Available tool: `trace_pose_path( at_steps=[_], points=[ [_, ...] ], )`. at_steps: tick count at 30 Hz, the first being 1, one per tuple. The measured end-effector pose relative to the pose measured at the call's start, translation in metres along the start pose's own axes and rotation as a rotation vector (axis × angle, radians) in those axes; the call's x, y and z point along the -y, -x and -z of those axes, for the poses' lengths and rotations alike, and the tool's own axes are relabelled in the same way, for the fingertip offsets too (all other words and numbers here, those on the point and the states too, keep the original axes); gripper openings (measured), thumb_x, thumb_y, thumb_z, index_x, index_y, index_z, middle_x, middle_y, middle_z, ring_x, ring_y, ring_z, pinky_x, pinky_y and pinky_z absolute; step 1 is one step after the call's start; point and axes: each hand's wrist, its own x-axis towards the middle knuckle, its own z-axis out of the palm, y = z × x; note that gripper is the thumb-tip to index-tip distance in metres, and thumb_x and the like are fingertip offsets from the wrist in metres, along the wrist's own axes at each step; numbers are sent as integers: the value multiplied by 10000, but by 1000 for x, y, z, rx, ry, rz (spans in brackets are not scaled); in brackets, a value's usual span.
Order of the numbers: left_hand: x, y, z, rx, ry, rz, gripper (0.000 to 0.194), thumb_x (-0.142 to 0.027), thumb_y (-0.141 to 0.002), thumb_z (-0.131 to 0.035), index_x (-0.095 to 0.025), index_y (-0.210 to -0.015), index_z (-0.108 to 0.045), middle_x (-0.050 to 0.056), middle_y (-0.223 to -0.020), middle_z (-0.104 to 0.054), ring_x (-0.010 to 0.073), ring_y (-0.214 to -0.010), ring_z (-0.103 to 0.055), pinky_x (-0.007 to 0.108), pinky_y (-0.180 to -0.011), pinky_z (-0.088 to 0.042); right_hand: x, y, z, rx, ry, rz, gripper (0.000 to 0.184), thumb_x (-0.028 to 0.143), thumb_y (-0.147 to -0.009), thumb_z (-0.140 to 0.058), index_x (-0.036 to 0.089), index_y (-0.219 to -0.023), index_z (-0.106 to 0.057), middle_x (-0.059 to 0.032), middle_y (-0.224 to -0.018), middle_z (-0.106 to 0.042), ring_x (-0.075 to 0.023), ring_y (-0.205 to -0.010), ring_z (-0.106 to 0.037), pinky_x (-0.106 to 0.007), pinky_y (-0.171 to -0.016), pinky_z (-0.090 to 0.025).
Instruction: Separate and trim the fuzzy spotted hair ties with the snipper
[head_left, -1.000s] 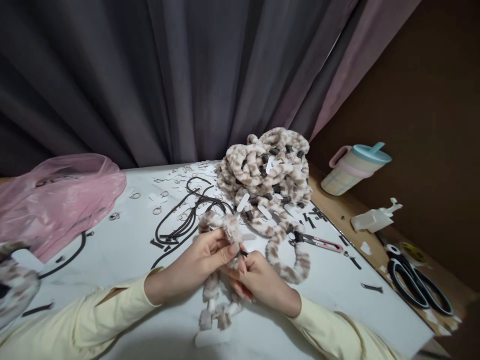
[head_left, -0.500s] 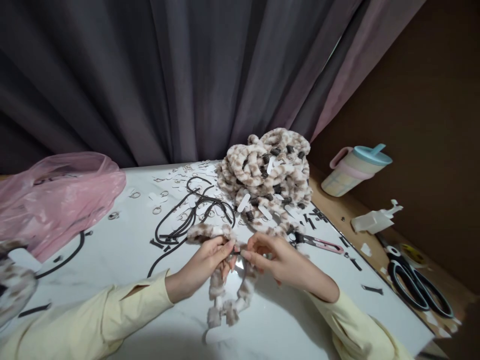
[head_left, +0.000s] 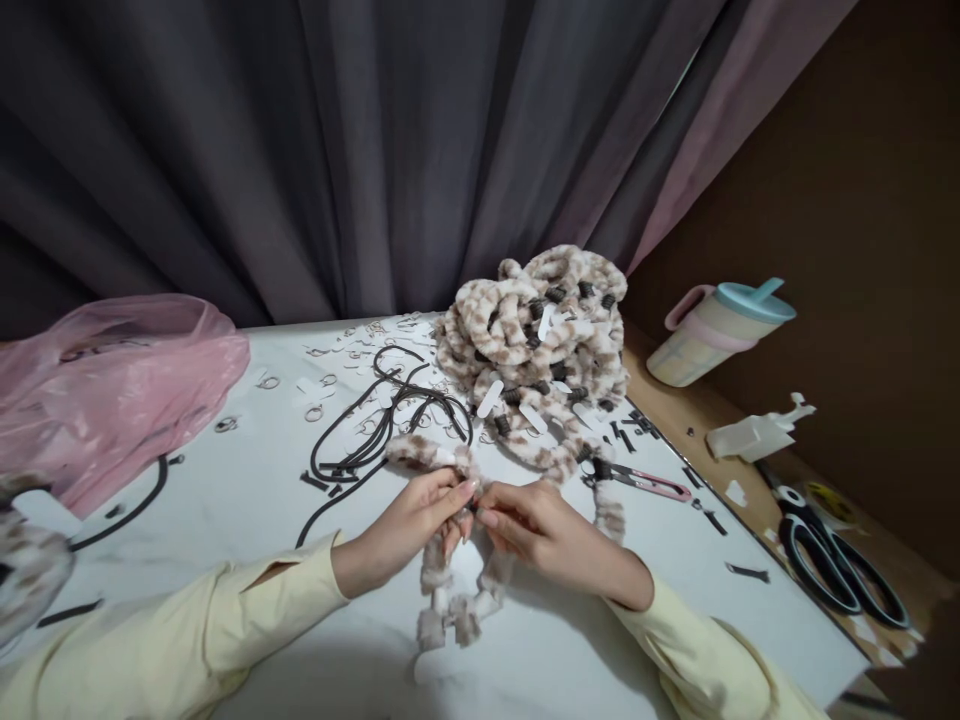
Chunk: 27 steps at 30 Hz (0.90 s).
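My left hand (head_left: 420, 515) is closed in a pinch on a brown-and-white plush strap (head_left: 435, 565), which hangs in a loop below the fingers. A white tag lies at the bottom of the loop. My right hand (head_left: 532, 525) is also pinched, its fingertips meeting those of the left at a small dark strip, mostly hidden between them. More of the plush runs behind both hands. Just beyond, a long black cord (head_left: 352, 465) lies in loose coils. Pink-handled snips (head_left: 649, 482) rest to the right of my right hand.
A tall heap of plush straps (head_left: 540, 330) with white tags stands at the back. Small metal rings and clasps (head_left: 315, 412) are scattered left of it. A pink plastic bag (head_left: 150, 370) lies far left. Scissors (head_left: 832, 565), a white bottle (head_left: 754, 437) and a tumbler (head_left: 712, 335) sit right.
My right hand has moved left, closing the gap to my left fingertips. The dark strip that showed between the hands is now mostly covered. The view has shifted slightly.
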Motion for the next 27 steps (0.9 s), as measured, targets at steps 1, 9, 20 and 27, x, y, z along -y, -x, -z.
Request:
trace_pose_path(
  at_steps=[1,9,20,27],
  points=[
    [0,0,0,3,-2,-10,385,-528,-800,-567,-153,-763,-490,-49,-527,-515,58,-392,-427,177,-411,-321,0,0,-1,-5,-4,-2,272,296,-929,-411,167,-712,-512,6,-581,-547,-105,-512,-470,-209,-502,-344],
    [-2,-1,3,7,-7,-29,345,-480,-812,-583,-139,-794,-531,-63,-483,-475,48,-389,-364,174,-417,-303,-7,-5,-11,-42,-19,62,247,315,-937,-410,171,-758,-500,7,-606,-562,-107,-529,-501,-204,-525,-359],
    [-4,-1,4,38,43,0,356,-484,-803,-585,-139,-754,-511,-35,-558,-513,40,-404,-355,177,-428,-283,-14,-9,-12,-109,-78,108,311,421,-926,-421,176,-757,-511,13,-572,-568,-102,-499,-492,-200,-514,-355],
    [-7,-2,3,38,79,26,336,-450,-771,-635,-133,-809,-530,-28,-560,-526,50,-421,-373,187,-446,-308,-20,-13,-23,-328,-119,-49,260,393,-790,-619,182,-696,-499,42,-512,-515,-92,-456,-412,-201,-456,-295]
  ],
)
